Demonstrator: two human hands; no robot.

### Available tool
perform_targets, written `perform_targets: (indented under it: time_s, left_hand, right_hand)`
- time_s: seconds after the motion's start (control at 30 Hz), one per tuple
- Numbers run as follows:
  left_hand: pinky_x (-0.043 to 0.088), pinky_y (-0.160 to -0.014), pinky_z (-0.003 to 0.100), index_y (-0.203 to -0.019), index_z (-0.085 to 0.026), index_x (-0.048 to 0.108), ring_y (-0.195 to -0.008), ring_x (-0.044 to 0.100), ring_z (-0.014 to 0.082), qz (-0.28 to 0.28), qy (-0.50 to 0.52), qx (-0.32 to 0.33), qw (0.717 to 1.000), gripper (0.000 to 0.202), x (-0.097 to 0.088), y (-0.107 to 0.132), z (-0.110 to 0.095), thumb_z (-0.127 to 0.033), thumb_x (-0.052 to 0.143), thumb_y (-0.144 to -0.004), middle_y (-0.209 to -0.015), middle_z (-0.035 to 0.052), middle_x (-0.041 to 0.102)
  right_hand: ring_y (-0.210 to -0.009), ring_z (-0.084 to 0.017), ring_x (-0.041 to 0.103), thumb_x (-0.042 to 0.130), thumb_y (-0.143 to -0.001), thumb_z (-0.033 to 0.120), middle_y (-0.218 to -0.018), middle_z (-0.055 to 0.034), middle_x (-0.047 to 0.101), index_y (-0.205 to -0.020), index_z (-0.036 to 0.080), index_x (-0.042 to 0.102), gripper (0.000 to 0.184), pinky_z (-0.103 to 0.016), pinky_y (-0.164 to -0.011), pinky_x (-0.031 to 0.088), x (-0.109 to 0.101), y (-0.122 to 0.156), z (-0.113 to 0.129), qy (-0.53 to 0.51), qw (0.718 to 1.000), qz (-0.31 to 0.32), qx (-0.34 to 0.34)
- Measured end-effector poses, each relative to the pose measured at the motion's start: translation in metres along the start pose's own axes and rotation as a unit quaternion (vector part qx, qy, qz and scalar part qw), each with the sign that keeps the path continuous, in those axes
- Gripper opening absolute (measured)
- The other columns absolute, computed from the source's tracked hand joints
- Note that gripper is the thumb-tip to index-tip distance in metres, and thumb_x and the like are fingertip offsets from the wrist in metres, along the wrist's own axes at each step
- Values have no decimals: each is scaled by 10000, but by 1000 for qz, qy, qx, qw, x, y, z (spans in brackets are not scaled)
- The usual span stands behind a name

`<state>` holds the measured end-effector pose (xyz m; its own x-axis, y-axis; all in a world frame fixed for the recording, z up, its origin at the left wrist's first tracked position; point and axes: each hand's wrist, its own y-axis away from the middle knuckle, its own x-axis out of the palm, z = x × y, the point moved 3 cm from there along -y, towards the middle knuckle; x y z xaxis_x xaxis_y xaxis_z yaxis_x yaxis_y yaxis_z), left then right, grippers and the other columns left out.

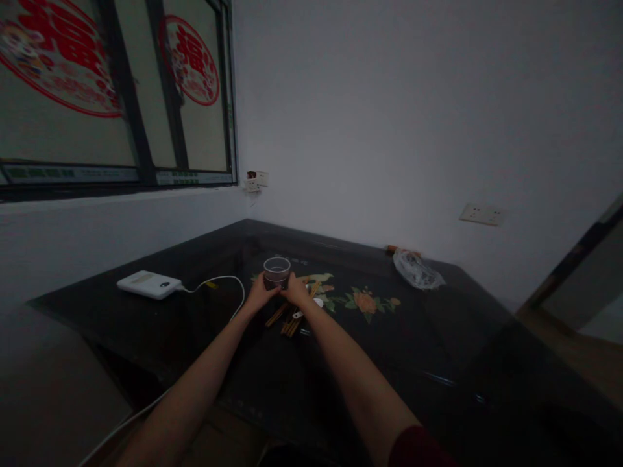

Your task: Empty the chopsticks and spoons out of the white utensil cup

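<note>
A clear plastic cup point(277, 271) stands upright on the dark glass-topped table point(438, 337). My left hand point(259, 294) is wrapped round the cup's left side and my right hand point(296, 291) round its right side, fingers curled against the wall. Several wooden chopsticks point(292, 318) lie flat on the table just below and between my hands. A small white object point(318, 301) lies beside my right hand.
A white power bank point(148, 285) with a white cable point(228, 285) lies at the left. A crumpled clear plastic bag point(417, 270) sits at the back right against the wall. Flower patterns point(365, 301) decorate the tabletop. Wall sockets point(481, 213) and a window point(117, 97) surround the corner.
</note>
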<state>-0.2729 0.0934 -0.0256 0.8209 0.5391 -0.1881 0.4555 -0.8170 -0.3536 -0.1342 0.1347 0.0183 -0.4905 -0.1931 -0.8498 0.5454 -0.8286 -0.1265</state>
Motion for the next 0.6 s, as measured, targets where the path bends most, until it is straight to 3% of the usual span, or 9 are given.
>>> perform_targets:
  time_s: [0.2,0.4,0.5,0.6]
  left_hand:
    - [369,-1028,450,-1291,-118,364,-1205,503,281,-7,-24,-2,1000,789,-4,3,-11,-238,755,-616,-1278,194,515]
    - [345,-1036,489,-1351,-102,293,-1230,456,327,-80,-51,15,995,965,-12,3,-25,-310,790,-551,-1284,207,476]
    - [393,-994,490,-1374,-168,274,-1233,439,315,-153,-23,32,988,952,-21,7,-44,-368,774,-589,-1277,170,467]
    - [431,-968,427,-1354,-235,318,-1213,452,251,-216,23,101,971,759,-27,20,-82,-401,685,-711,-1280,123,460]
  right_hand:
    - [-1027,-288,623,681,-748,314,-1102,-203,637,-1089,131,436,458,-332,-785,465,0,2,0,4,1000,4,-10]
    - [-1060,-301,607,752,-687,352,-1126,-192,634,-1131,138,436,585,-358,-830,458,-8,4,0,-23,999,4,-25]
    - [-1117,-289,577,785,-650,334,-1181,-164,615,-1212,162,412,696,-374,-898,438,-21,6,-3,-47,998,-15,-46]
    - [-1122,-274,573,780,-659,315,-1204,-171,598,-1266,148,401,735,-376,-927,429,-41,16,-9,-79,993,-45,-77]
